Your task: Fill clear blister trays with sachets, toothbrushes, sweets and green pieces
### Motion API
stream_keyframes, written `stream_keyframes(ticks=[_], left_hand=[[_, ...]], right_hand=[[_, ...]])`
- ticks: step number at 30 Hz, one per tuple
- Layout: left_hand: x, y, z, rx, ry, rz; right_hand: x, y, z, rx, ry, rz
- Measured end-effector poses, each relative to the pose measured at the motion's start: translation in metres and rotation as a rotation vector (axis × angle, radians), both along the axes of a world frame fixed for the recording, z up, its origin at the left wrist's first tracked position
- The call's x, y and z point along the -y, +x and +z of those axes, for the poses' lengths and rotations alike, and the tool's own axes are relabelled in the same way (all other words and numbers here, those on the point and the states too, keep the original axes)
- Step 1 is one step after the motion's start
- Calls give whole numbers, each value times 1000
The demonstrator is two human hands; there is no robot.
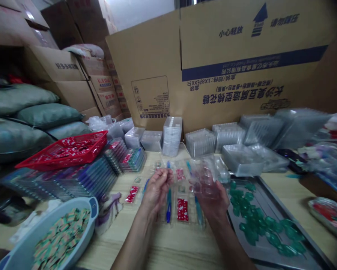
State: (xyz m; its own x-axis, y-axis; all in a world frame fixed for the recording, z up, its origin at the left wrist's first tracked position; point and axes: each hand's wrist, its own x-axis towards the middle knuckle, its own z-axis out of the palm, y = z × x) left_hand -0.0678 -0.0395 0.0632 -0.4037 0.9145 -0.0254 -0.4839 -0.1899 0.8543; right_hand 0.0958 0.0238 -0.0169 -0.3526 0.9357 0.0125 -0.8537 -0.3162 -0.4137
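Observation:
My left hand [156, 186] hovers over clear blister packs [182, 208] lying on the wooden table, its fingers curled together; what they pinch, if anything, is blurred. My right hand [212, 197] grips a clear plastic blister shell [206, 172], lifted a little above the table. The flat packs below hold blue pens [169, 206] and a red patterned card [182, 210]. Another small red card pack [132, 194] lies left of my left hand.
A metal tray [272, 204] with several green pieces sits at right. A blue bowl [24, 247] of small pieces is front left, a red basket [67, 150] on stacked filled packs behind it. Stacks of clear shells [200, 142] and a big cardboard box [213, 63] stand behind.

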Motion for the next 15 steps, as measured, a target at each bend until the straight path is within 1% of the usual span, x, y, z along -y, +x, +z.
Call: stream_keyframes(ticks=[2,4,6,8,9,11,13,15], left_hand=[[7,-23,-3,-124,-20,90],[14,-46,-12,-246,-56,221],[20,-65,-21,-291,-98,336],[24,-77,-28,-271,-135,392],[25,-80,-29,-245,-144,394],[28,-78,-26,-168,-124,349],[31,-68,-17,-73,-50,265],[34,-52,-5,-5,39,166]], right_hand=[[2,-1,0,28,20,-23],[3,-3,1,46,32,-32],[4,-3,4,50,38,-11],[3,-2,7,68,64,30],[3,-1,8,84,86,51],[4,1,10,112,127,94],[6,2,11,111,142,129],[9,3,9,86,118,148]])
